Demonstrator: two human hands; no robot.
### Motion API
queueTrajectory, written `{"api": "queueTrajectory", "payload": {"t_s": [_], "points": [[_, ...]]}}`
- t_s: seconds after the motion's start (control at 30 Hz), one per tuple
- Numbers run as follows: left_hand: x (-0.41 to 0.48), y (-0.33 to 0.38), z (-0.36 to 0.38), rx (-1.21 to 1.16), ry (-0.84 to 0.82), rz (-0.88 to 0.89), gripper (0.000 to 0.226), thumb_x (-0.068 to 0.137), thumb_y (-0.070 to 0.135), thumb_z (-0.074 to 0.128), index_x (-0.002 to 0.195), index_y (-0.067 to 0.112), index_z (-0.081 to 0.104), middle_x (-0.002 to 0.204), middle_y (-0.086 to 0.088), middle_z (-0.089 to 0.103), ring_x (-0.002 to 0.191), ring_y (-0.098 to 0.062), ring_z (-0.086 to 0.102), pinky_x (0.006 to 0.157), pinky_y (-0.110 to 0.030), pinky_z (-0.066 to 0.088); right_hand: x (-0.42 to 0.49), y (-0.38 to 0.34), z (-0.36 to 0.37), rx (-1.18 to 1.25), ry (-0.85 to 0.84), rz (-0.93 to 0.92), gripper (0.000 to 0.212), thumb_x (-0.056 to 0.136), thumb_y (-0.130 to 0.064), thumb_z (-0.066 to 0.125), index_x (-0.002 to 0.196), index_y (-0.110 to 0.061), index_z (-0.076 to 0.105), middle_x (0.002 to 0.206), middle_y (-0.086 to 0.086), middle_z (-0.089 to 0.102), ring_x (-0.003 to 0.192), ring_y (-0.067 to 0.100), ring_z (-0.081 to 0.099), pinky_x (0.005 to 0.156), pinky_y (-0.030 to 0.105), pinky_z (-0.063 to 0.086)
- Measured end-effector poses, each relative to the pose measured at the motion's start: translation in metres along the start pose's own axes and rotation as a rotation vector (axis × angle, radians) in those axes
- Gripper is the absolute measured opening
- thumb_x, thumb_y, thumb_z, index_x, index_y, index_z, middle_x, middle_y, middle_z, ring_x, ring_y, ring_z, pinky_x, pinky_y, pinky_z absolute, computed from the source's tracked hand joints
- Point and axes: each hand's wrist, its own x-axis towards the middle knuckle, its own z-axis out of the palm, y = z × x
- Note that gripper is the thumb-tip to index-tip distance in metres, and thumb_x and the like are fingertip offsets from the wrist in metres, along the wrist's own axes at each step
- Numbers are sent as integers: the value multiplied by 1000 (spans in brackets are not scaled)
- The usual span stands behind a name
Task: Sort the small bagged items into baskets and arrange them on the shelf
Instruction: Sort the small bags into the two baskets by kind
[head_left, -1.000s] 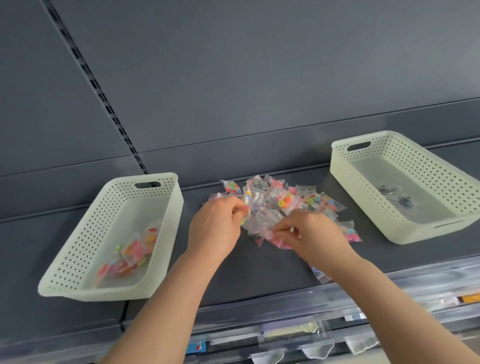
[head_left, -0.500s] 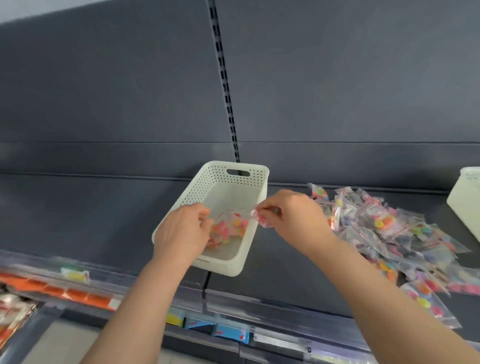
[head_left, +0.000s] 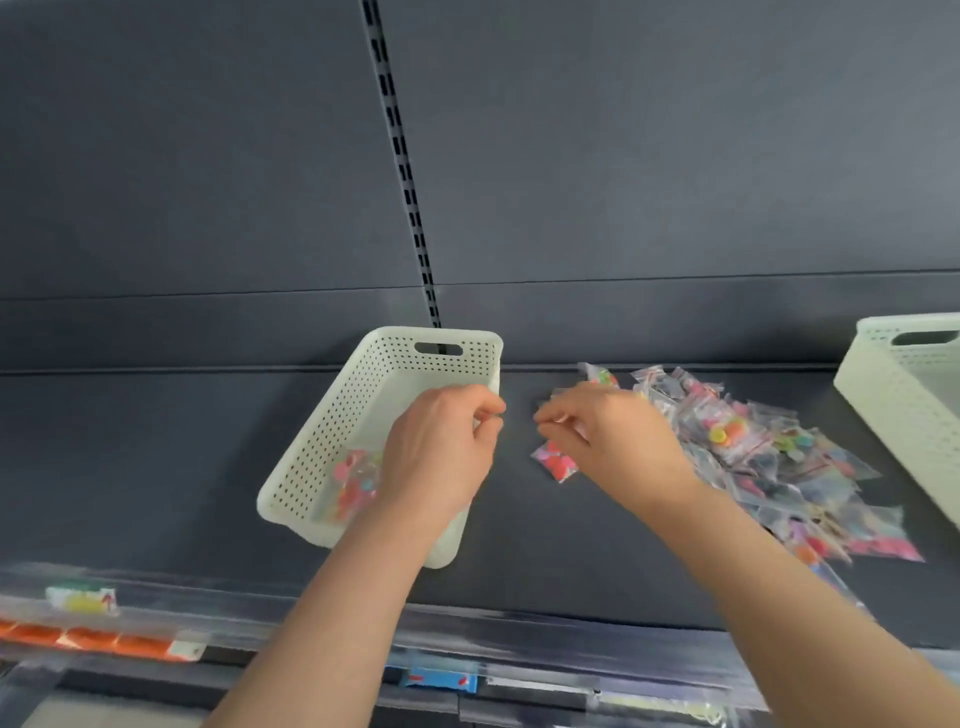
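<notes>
Dark shelf (head_left: 519, 582), front edge at 6 o'clock. Left basket (head_left: 332, 415) at 9 o'clock, second basket (head_left: 904, 415) at 3 o'clock, cut by the frame. Bag pile (head_left: 753, 452) lies between them, with bare deck left of it. Left hand (head_left: 441, 452) is over the left basket's right wall, fingers curled, contents unclear. Right hand (head_left: 618, 441) pinches a small bag (head_left: 556, 462) above the gap.

A white perforated plastic basket (head_left: 332, 441) is set on the left of a dark grey shelf (head_left: 545, 551), before a black slotted upright (head_left: 405, 171). A few small clear bagged items (head_left: 356, 480) are contained in its near end. A pile of small clear plastic bags (head_left: 753, 457) is spread to its right, and a second pale perforated basket (head_left: 904, 415) is placed farther right. Between basket and pile, one small clear bag (head_left: 555, 461) is seen under the right hand (head_left: 618, 447).
</notes>
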Motion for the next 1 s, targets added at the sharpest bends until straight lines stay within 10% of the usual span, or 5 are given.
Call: {"api": "queueTrajectory", "payload": {"t_s": [0.47,0.83,1.0], "points": [[2,116,95,9,-311,390,20,95,28,59,114,30,66,108,15,68,101,-6,61,74,-21,46,-115,120,-86,-241,168,578,18,89,-22,62,97,-32,74,98,-8,70,83,16,63,63,27,49],[3,134,126,169,-343,375,38,94,24,61,132,25,57,126,5,61,116,-17,55,86,-30,50,-118,128,-91,-213,105,506,18,92,-25,59,99,-29,74,98,-8,69,83,13,64,55,16,35],[1,127,122,22,-272,256,25,94,17,60,117,24,65,109,7,69,98,-11,64,85,-31,56,-102,124,-82,-206,7,454,20,88,-44,62,95,-28,72,93,-8,67,87,16,64,66,27,50]]}}
